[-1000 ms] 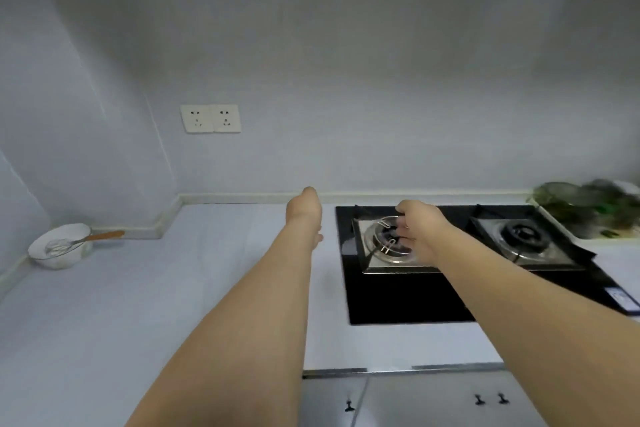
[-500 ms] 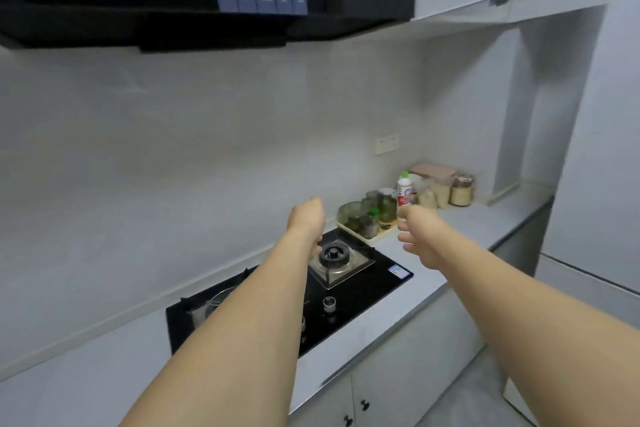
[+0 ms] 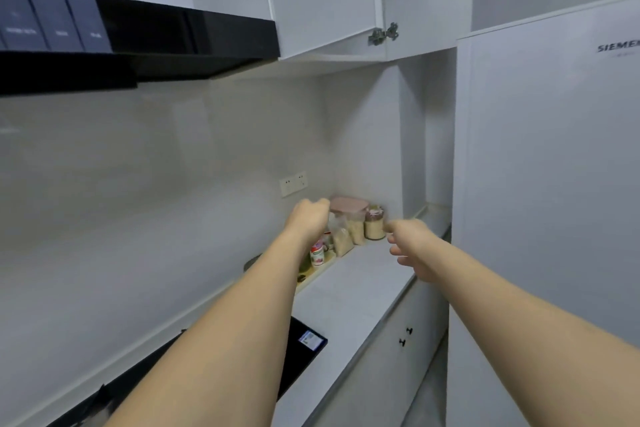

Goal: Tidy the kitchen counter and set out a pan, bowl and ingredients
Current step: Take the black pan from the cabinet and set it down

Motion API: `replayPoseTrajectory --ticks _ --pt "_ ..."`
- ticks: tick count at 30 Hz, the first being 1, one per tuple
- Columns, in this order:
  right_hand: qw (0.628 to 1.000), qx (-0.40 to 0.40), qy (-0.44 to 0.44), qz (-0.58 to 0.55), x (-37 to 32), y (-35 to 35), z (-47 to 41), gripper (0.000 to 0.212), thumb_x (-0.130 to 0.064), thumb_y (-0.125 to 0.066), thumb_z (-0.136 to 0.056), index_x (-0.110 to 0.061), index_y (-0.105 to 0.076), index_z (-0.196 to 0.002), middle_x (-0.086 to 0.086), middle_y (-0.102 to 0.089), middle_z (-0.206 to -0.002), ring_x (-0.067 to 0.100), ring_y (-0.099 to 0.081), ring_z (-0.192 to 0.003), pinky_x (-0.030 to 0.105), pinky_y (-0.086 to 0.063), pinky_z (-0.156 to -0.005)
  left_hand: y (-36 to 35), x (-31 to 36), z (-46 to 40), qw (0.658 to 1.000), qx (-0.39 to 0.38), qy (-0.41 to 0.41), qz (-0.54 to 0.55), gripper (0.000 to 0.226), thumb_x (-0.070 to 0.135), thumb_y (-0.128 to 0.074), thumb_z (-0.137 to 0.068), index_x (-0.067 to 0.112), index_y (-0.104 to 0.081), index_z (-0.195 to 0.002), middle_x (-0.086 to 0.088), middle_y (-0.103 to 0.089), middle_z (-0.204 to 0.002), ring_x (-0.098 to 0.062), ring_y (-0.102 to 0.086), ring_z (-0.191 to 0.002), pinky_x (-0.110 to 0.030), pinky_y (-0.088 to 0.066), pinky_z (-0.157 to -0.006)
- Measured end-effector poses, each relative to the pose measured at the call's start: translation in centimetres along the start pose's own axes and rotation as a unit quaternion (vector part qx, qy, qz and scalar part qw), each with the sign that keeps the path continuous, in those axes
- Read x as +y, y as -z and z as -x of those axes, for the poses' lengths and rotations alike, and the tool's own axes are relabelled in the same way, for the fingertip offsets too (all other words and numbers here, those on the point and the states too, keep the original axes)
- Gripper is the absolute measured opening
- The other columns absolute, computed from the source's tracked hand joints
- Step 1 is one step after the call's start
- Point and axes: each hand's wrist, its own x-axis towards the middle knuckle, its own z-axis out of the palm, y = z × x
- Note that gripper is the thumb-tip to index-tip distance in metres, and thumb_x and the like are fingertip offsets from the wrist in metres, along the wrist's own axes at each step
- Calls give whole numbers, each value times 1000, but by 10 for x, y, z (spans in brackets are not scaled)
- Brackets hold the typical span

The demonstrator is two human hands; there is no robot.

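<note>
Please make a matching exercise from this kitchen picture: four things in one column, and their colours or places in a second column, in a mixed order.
Things:
1. range hood
2. container lid
3. wall socket
4. cabinet knobs

Descriptions:
A. pink, on top of the food container
B. black, on the doors below the counter
C. black, upper left
D. white, on the backsplash above the left hand

Pairs: 1-C, 2-A, 3-D, 4-B

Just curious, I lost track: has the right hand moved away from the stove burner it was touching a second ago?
Yes. The right hand has left the stove and now reaches out over the counter, toward the jars in the corner.
</note>
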Motion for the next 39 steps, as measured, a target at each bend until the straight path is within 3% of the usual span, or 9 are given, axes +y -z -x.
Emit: replayPoseTrajectory --ticks 3,7,15,19,26,29,32,35,39 --pt "1000 -2 7 14 -22 22 -40 19 -21 -49 -91 -8 -53 -104 8 -46 -85 21 -45 -68 31 -36 -66 -24 19 -43 1000 -6 -16 -7 42 30 -37 -98 3 -49 -128 -17 -55 -113 -32 -57 -97 -45 -47 -97" --pt "999 13 27 28 -50 52 -91 4 -19 -49 -87 -15 -48 -85 7 -39 -73 21 -31 -62 31 -28 -64 -55 51 -87 999 -7 -38 -21 42 31 -39 -97 3 -49 -127 -20 -53 -127 -36 -54 -115 -44 -45 -100" --pt "994 11 62 88 -81 100 -162 38 -25 -51 -92 -5 -47 -124 14 -57 -104 27 -55 -87 33 -40 -73 -101 107 -146 994 -21 -79 -71 42 31 -42 -98 3 -49 -128 -18 -52 -130 -35 -53 -116 -38 -43 -89" --pt "992 -30 92 86 -103 110 -199 34 -24 -51 -91 -6 -48 -120 12 -54 -98 24 -45 -80 34 -36 -70 -113 131 -173 993 -5 -75 -86 48 33 -42 -96 2 -47 -132 -22 -50 -137 -36 -50 -124 -42 -42 -99" --pt "980 -101 141 96 -143 134 -264 42 -28 -51 -92 -7 -45 -128 13 -58 -110 26 -53 -90 35 -41 -76 -140 175 -214 985 53 -78 -144 45 30 -45 -96 1 -50 -130 -23 -53 -133 -37 -53 -123 -44 -43 -102" --pt "975 -123 159 98 -164 142 -285 46 -29 -52 -91 -7 -42 -130 15 -56 -122 31 -58 -108 41 -48 -94 -143 197 -229 978 89 -79 -169 45 31 -44 -97 1 -50 -129 -24 -52 -135 -37 -52 -124 -45 -44 -101" --pt "968 -148 180 89 -185 144 -302 23 -23 -49 -94 -10 -45 -112 21 -54 -131 36 -51 -125 50 -40 -107 -144 216 -240 971 111 -78 -196 43 31 -42 -96 0 -52 -125 -24 -54 -132 -36 -55 -118 -43 -45 -94" --pt "959 -162 209 100 -214 143 -321 27 -22 -49 -93 -10 -48 -116 18 -55 -131 32 -52 -124 38 -46 -97 -141 237 -251 958 145 -93 -230 37 28 -43 -94 1 -58 -114 -20 -60 -120 -32 -56 -104 -32 -37 -74" --pt "950 -165 249 95 -265 145 -347 38 -19 -47 -91 -2 -52 -124 16 -61 -120 33 -61 -109 33 -42 -82 -131 271 -266 938 180 -126 -268 30 29 -43 -93 12 -58 -112 -8 -61 -114 -29 -55 -105 -31 -43 -82"
